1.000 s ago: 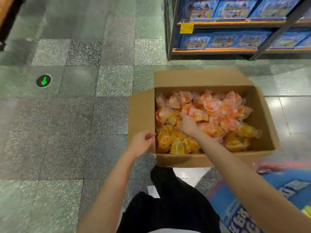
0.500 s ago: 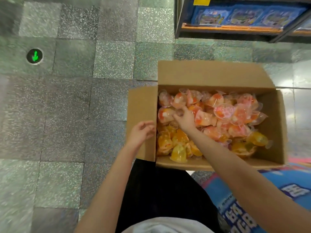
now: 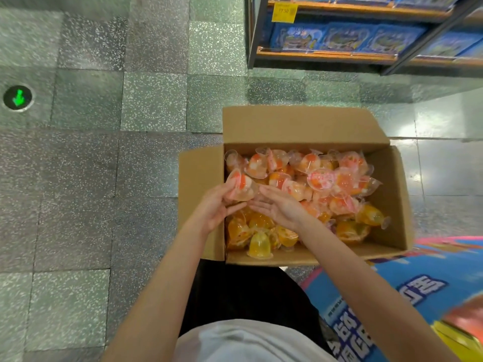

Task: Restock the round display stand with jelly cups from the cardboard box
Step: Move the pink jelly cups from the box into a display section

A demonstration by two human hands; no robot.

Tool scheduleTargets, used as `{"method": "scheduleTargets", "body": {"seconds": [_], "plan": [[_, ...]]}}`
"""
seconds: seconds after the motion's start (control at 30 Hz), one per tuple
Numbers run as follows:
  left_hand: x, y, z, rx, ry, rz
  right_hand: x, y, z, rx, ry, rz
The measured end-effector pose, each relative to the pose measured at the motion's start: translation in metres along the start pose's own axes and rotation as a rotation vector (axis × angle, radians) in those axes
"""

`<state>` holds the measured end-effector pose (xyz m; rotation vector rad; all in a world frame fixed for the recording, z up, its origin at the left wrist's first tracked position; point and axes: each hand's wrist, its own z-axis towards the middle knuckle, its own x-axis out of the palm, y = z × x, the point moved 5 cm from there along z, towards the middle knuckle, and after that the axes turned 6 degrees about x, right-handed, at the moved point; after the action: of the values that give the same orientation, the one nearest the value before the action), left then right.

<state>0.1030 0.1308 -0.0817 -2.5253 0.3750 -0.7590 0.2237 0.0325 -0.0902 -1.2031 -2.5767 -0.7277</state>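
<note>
1. While both arms reach in from the near edge, the grey speckled tile floor (image 3: 86, 178) fills most of the view; a round green arrow marker (image 3: 17, 97) sits at the far left
2. Shelf unit (image 3: 366, 35) at the far right, blue product packs on its shelves, yellow price tag (image 3: 284, 12) on the upper rail
3. Cardboard box (image 3: 392, 194) on the floor at centre right, flaps open, left flap standing out to the side; its near wall is close to the person's legs
4. Blue printed display surface (image 3: 407, 291) at the near right corner, just beside the box's near right corner, text blurred
5. Jelly cups (image 3: 326, 184) piled loose inside the box, pink-red ones toward the far side, yellow-orange ones along the near side
6. Left hand (image 3: 217, 205) over the box's left side, fingers curled round one pink jelly cup (image 3: 241, 186) lifted above the pile
7. Right hand (image 3: 277, 207) just right of it, palm up, fingers straight and relaxed, fingertips at the held cup; cannot tell if they touch it
</note>
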Motion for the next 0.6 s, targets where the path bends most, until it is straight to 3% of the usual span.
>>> {"method": "scheduleTargets", "body": {"seconds": [0.1,0.27,0.47,0.6], "plan": [[-0.006,0.007,0.002,0.046,-0.111,-0.141,-0.010,0.023,0.001,-0.053,-0.236,-0.417],[-0.005,0.011,0.000,0.071,-0.228,-0.164,-0.039,0.077,0.019,-0.303,-0.706,-0.701],[-0.013,0.022,0.003,0.055,-0.400,-0.109,-0.060,0.086,0.068,-0.224,-0.737,-0.877],[-0.017,0.029,0.004,0.031,-0.481,-0.088,-0.062,0.079,0.065,-0.379,-0.872,-0.852]]}}
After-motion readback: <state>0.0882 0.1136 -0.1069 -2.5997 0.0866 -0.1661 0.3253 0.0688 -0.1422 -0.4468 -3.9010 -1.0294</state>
